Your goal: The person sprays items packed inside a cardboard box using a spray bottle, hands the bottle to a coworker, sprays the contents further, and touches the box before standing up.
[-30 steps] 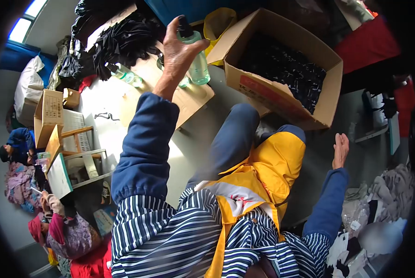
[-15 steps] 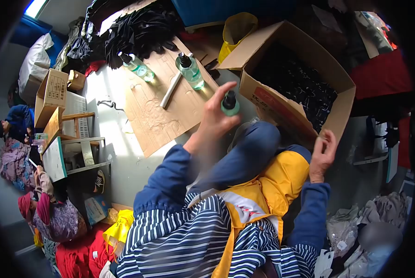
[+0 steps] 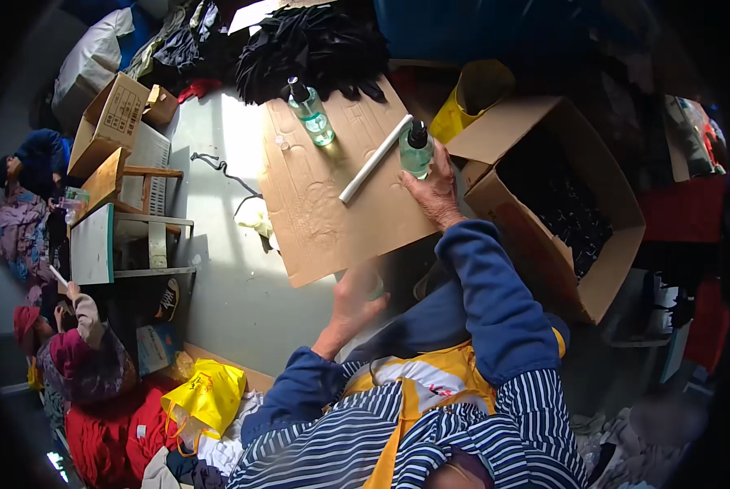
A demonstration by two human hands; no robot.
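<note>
My right hand (image 3: 436,189) is wrapped round a clear green bottle (image 3: 417,152) with a black top, upright on the right part of a flat cardboard sheet (image 3: 312,232). Close to my lap, my left hand (image 3: 355,300) is blurred and curled round a greenish bottle (image 3: 376,287), mostly hidden by the fingers. Another green bottle (image 3: 312,118) with a black top stands towards the back of the cardboard. Between the two upright bottles lies a white strip (image 3: 375,159), its upper end close to the bottle in my right hand.
An open carton (image 3: 528,216) of dark patterned cloth stands at right, beside a yellow container (image 3: 471,94). Black fabric strips (image 3: 312,53) heap behind the cardboard. A dark cord (image 3: 222,167) and a pale scrap (image 3: 255,216) lie on the floor. Two people sit at left near stools.
My right hand has gone from the carton's edge to the bottle on the cardboard. My left hand has drawn back towards my lap with its bottle. The view has shifted.
</note>
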